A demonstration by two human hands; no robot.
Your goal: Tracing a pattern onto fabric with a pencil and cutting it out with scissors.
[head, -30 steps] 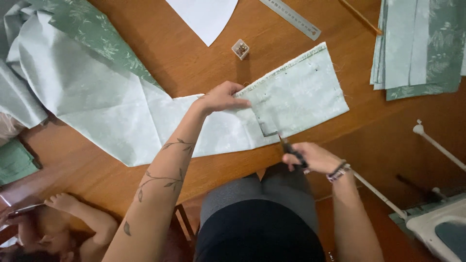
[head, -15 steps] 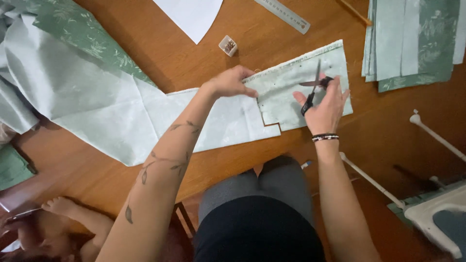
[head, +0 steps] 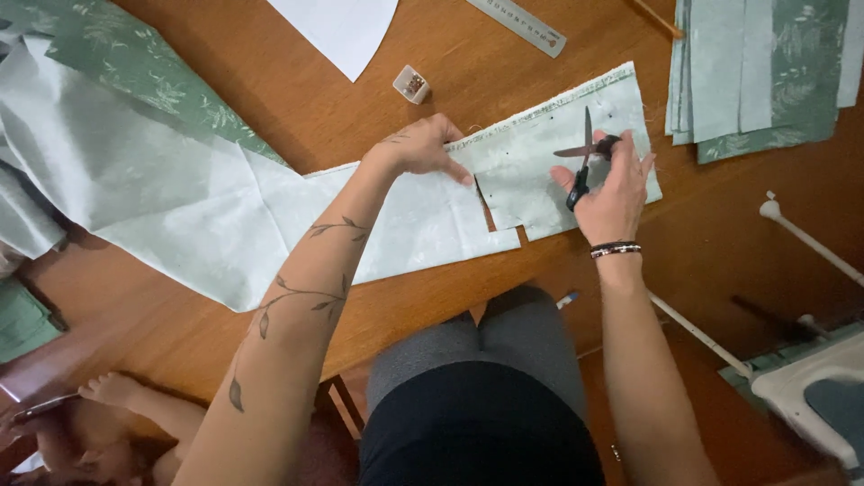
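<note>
Fabric [head: 270, 216], pale green and the largest thing on the wooden table [head: 504, 81], lies under both hands, its long axis running from far out past the left hand across to the right hand. A notched cut divides it between the two hands, so a smaller rectangular piece [head: 549, 171] sits under the right hand. The left hand [head: 423, 146] presses flat on the cloth just beside that cut, fingers spread, with the fingertips at the cut edge. The right hand [head: 612, 193] rests on the smaller piece and grips a pair of scissors [head: 583, 162], blades parted and pointing away from the person, over the cloth. Beyond the right hand, a stack of folded green fabric [head: 756, 72] lies at the table's far right edge. Beyond the left hand are a white paper sheet [head: 342, 27], a metal ruler [head: 517, 18], and a small square box [head: 411, 85], the nearest loose thing to it.
</note>
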